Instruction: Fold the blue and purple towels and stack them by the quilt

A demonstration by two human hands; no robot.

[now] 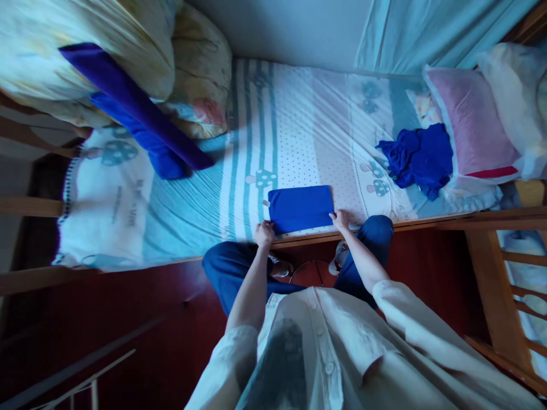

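Note:
A flat blue rectangle of folded cloth [301, 208] lies on the bed close to its front edge, a small white tag sticking out on its left side. My left hand [264, 233] is closed on the near left corner of the cloth. At the near right corner, my right hand [341, 220] pinches the cloth between thumb and fingers. The undersides of both grips are hidden. Farther right on the bed sits a crumpled heap of blue cloth [421, 156], away from both hands.
The patterned bed sheet [299, 131] spreads under everything. At the left, a long purple roll [137, 108] and a blue one [141, 136] lean against a large pale bundle [128, 45]. A pink cushion [478, 122] is at the right. The wooden bed rail [431, 221] runs along the front.

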